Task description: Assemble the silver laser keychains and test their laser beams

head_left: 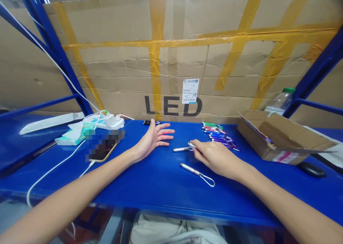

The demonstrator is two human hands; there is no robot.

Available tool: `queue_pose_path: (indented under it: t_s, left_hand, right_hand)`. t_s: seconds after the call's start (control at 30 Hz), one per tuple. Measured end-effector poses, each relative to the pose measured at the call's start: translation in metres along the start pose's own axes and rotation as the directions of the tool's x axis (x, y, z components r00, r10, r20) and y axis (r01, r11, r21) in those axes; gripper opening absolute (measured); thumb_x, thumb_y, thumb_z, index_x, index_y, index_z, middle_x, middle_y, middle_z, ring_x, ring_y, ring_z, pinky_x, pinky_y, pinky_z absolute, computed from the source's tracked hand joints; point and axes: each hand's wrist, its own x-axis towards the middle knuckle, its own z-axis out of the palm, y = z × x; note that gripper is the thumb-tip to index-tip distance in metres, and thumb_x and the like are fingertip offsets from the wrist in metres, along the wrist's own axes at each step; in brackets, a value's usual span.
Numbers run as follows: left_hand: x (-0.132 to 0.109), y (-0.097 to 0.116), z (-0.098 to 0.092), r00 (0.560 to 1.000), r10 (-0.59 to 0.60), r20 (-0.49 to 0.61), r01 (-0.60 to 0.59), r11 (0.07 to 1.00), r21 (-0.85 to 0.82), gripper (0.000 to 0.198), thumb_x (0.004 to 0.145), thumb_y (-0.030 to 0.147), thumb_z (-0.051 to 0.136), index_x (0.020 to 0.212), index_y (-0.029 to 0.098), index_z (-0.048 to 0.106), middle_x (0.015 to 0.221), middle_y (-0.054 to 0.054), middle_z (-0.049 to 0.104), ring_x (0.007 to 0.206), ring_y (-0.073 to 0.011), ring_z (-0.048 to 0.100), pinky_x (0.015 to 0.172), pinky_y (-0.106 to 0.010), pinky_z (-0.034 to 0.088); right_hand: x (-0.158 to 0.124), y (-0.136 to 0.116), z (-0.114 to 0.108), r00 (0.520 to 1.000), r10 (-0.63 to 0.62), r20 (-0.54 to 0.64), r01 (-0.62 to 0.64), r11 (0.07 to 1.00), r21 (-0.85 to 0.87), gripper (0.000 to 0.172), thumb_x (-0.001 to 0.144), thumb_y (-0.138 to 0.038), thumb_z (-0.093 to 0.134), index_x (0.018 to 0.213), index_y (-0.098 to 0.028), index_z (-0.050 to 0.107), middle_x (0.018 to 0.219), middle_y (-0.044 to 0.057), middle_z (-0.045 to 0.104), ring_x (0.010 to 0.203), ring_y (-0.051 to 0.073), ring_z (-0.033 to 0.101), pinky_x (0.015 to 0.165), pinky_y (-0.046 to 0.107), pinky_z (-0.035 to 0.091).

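Note:
My right hand (218, 158) is closed round a small silver keychain flashlight (191, 144), its tip pointing left. Facing it, my left hand (154, 140) is raised above the table with the fingers spread and nothing in them. A red glow falls on its fingers. Just beneath my right hand lies a second silver flashlight (181, 149), partly covered by the fingers. Nearer the front, a third silver flashlight (190, 168) with a carabiner loop rests on the blue table (160, 186). A row of several green, red, blue and purple flashlights (218, 135) lies behind my right hand.
An open cardboard box (284, 140) stands at the right, beside a black mouse (311, 169) and a green-capped bottle (281, 100). On the left are a phone (104, 147), a tissue pack (70, 136), a power strip (99, 121) and white cables. Black items (148, 122) lie behind my left hand.

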Motion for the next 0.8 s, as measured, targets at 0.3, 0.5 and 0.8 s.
queue_pose_path:
  t_s: [0.3,0.5,0.8]
  left_hand:
    - [0.001,0.000,0.000,1.000,0.004,-0.011,-0.004,1.000,0.015,0.092,0.101,0.085,0.024,0.155,0.016,0.051,0.153,-0.022,0.061,0.134,-0.0362,0.062,0.100,-0.044,0.053]
    - [0.000,-0.001,0.000,1.000,0.009,0.016,-0.010,1.000,0.018,0.089,0.101,0.084,0.024,0.154,0.019,0.053,0.154,-0.020,0.061,0.134,-0.0359,0.062,0.103,-0.046,0.051]
    - [0.000,0.000,-0.001,1.000,0.012,0.003,-0.012,1.000,0.016,0.089,0.100,0.085,0.025,0.153,0.020,0.055,0.152,-0.020,0.062,0.135,-0.0368,0.061,0.102,-0.046,0.052]
  right_hand:
    - [0.000,-0.009,0.005,0.991,-0.104,0.080,0.099,0.993,0.067,0.021,0.113,-0.029,0.044,0.112,-0.021,0.063,0.088,0.006,0.076,0.075,0.022,0.071,0.065,0.030,0.036]
    - [0.002,0.008,0.003,0.999,0.034,0.026,-0.034,0.999,-0.004,0.023,0.113,-0.024,0.041,0.117,-0.017,0.062,0.090,0.009,0.077,0.078,0.025,0.072,0.067,0.031,0.037]
    - [-0.001,-0.010,0.006,0.994,-0.091,0.058,0.089,0.995,0.033,0.022,0.114,-0.029,0.042,0.116,-0.020,0.062,0.091,0.006,0.077,0.076,0.023,0.072,0.065,0.030,0.035]
